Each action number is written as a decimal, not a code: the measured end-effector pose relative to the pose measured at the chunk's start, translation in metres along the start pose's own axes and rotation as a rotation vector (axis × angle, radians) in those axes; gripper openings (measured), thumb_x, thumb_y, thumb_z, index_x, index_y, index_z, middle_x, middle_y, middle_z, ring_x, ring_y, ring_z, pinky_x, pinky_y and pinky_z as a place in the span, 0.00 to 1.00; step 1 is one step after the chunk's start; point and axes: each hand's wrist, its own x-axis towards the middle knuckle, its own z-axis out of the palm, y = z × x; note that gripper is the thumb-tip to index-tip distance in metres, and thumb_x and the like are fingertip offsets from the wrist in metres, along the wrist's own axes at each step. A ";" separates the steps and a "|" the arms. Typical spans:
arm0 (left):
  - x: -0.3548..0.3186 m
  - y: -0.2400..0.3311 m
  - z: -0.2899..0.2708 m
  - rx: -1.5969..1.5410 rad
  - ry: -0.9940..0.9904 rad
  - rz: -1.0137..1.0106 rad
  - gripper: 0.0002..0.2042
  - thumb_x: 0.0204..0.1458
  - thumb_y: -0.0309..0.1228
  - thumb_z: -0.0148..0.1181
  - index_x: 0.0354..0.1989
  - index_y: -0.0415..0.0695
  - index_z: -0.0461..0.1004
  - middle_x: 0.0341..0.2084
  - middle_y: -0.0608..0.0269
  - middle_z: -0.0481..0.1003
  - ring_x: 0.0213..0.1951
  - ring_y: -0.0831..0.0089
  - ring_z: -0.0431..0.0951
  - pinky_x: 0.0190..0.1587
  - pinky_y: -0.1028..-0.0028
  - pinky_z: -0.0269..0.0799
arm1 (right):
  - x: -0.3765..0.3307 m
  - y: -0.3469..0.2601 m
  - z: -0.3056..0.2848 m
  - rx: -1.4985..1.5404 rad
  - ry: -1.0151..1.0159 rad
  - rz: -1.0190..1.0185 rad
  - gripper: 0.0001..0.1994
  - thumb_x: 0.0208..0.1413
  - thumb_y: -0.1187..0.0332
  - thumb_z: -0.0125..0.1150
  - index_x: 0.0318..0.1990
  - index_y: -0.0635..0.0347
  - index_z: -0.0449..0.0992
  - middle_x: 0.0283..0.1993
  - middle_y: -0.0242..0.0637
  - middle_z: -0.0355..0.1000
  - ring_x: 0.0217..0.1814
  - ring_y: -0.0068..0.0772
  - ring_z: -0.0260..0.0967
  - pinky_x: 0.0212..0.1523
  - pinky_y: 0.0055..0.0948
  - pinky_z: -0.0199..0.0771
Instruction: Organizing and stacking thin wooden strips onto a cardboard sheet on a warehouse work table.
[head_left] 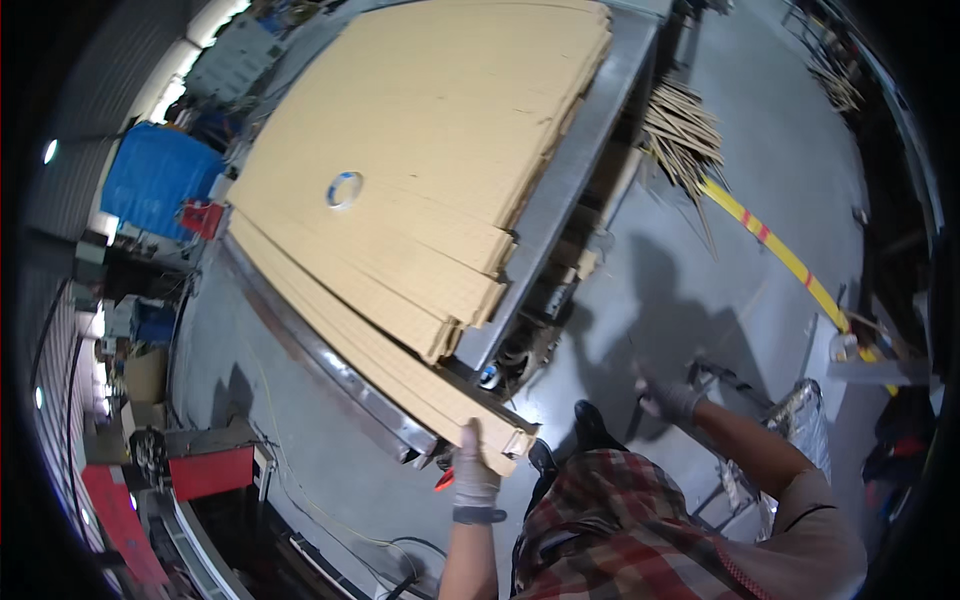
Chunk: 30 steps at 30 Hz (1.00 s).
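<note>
My left hand, in a light glove, grips the near end of a long, narrow cardboard strip, its thumb lying on top. The strip runs along the left edge of a stack of large cardboard sheets, with a dark gap between them near my hand. My right hand, also gloved, is out to the right over the floor, away from the cardboard. Its fingers look curled in; a thin dark line shows by them, but blur hides what they hold. A roll of tape rests on the top sheet.
A metal table bears the stack. Thin sticks lie piled on the floor beyond its right side, beside a yellow strip with red marks. A foil-wrapped bundle stands at right. Red panels and a blue cover are at left.
</note>
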 end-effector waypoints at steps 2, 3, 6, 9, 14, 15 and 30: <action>-0.003 -0.012 -0.001 0.070 0.079 0.128 0.27 0.53 0.39 0.63 0.57 0.40 0.64 0.46 0.58 0.74 0.46 0.61 0.77 0.52 0.61 0.74 | 0.015 -0.033 -0.008 -0.583 0.139 -0.149 0.11 0.61 0.65 0.49 0.46 0.59 0.71 0.33 0.41 0.70 0.30 0.35 0.68 0.34 0.37 0.70; 0.001 -0.011 -0.011 0.031 0.076 0.118 0.26 0.52 0.37 0.63 0.57 0.39 0.64 0.46 0.57 0.74 0.46 0.61 0.77 0.52 0.62 0.74 | 0.012 -0.073 0.009 -0.527 0.351 -0.396 0.10 0.62 0.64 0.48 0.42 0.60 0.70 0.30 0.38 0.68 0.28 0.32 0.63 0.32 0.35 0.69; 0.006 -0.012 -0.002 -0.087 0.050 0.068 0.23 0.50 0.31 0.66 0.52 0.36 0.68 0.44 0.58 0.75 0.43 0.65 0.77 0.48 0.67 0.75 | 0.025 -0.092 0.066 0.142 0.383 -0.211 0.18 0.63 0.54 0.49 0.30 0.60 0.66 0.22 0.29 0.58 0.27 0.27 0.57 0.28 0.31 0.64; -0.006 0.001 0.005 -0.089 0.180 0.095 0.22 0.49 0.30 0.67 0.51 0.36 0.69 0.44 0.59 0.75 0.45 0.67 0.76 0.49 0.67 0.73 | -0.027 -0.201 0.155 0.951 -0.066 0.471 0.42 0.52 0.26 0.38 0.64 0.48 0.59 0.62 0.44 0.63 0.67 0.43 0.53 0.61 0.50 0.58; -0.042 0.020 -0.049 1.563 -0.008 0.529 0.37 0.52 0.40 0.61 0.65 0.33 0.54 0.50 0.43 0.70 0.55 0.56 0.67 0.60 0.67 0.60 | 0.039 -0.219 0.223 1.312 -0.045 0.318 0.38 0.56 0.32 0.39 0.59 0.56 0.68 0.57 0.38 0.71 0.55 0.44 0.70 0.58 0.48 0.66; -0.055 0.030 -0.034 0.956 0.167 0.482 0.39 0.49 0.38 0.63 0.65 0.33 0.51 0.52 0.40 0.67 0.56 0.54 0.66 0.60 0.67 0.60 | 0.045 -0.236 0.229 1.300 -0.064 0.309 0.38 0.56 0.32 0.39 0.59 0.56 0.68 0.57 0.38 0.71 0.55 0.44 0.70 0.58 0.48 0.66; -0.003 0.104 -0.108 0.524 -0.146 0.274 0.46 0.39 0.18 0.59 0.69 0.36 0.42 0.57 0.51 0.66 0.55 0.65 0.69 0.56 0.74 0.66 | 0.079 -0.458 0.281 -0.931 0.693 -1.123 0.33 0.58 0.53 0.52 0.65 0.64 0.57 0.71 0.52 0.48 0.75 0.55 0.38 0.70 0.54 0.39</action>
